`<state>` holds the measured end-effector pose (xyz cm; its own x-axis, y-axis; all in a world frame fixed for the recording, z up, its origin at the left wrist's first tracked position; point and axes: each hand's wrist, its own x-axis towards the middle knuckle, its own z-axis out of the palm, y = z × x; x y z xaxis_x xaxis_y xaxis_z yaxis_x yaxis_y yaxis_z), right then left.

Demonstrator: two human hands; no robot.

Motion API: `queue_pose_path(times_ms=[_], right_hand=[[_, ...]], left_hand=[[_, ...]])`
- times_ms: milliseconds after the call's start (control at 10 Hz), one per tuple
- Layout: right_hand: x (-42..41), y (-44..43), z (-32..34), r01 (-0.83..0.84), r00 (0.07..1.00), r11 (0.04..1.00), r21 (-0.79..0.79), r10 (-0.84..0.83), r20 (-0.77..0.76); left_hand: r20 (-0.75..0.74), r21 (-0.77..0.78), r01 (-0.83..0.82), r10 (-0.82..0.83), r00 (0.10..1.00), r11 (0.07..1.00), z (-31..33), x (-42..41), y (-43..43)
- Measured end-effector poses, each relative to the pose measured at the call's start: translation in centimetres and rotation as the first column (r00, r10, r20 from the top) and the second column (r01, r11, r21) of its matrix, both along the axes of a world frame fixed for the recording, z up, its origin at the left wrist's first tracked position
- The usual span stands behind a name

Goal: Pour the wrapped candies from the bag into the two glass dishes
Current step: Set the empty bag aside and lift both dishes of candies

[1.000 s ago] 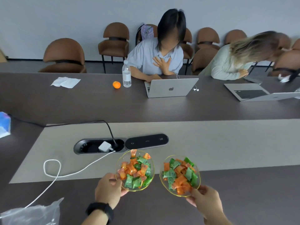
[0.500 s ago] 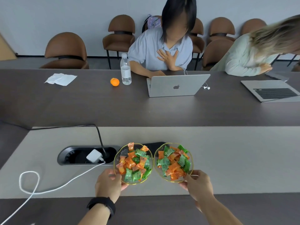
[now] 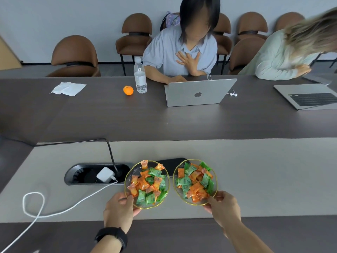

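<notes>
Two gold-rimmed glass dishes sit side by side at lower centre of the frame, rims near each other w/ a narrow gap, both on the light grey centre strip [image 3: 255,179] of the conference table. Left dish [image 3: 131,175] and right dish [image 3: 174,177] are each heaped w/ orange & green wrapped candies [image 3: 148,183]. Left hand [image 3: 118,209] grips the left dish at its lower-left rim, thumb over the edge, fingers curled under; a black wristband [image 3: 111,238] on that wrist. Right hand [image 3: 223,209] grips the right dish at its lower-right rim, thumb on top, fingers beneath. Candy bag: can't tell where it is, only a pale scrap at the bottom-left edge. Left of the dishes, a recessed cable box [image 3: 76,177] holds a white charger [image 3: 105,175], its white cable [image 3: 54,213] looping toward lower left; a black cable [image 3: 109,148] runs up and left. Box's dark lid [image 3: 171,164] shows behind, btwn the dishes. Upper half: a person in a pale blue shirt [image 3: 164,50] behind an open silver laptop [image 3: 197,92], water bottle [image 3: 140,75] & a tangerine [image 3: 128,90] just beside it, crumpled tissue [image 3: 67,88] at upper left, second laptop [image 3: 308,95] & second person [image 3: 284,55] at upper right, brown chairs [image 3: 74,55] along the wall.
</notes>
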<state>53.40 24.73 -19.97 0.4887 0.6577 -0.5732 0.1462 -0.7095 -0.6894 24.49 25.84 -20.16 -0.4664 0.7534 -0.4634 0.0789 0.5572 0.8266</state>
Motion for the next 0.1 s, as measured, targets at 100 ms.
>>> queue_pose_path(times_ms=[100], right_hand=[[-0.09, -0.3, 0.63, 0.012, 1.0, 0.999, 0.036, -0.011, -0.024]], left_hand=[[-0.001, -0.009, 0.016, -0.016, 1.0, 1.0, 0.14, 0.09, -0.2]])
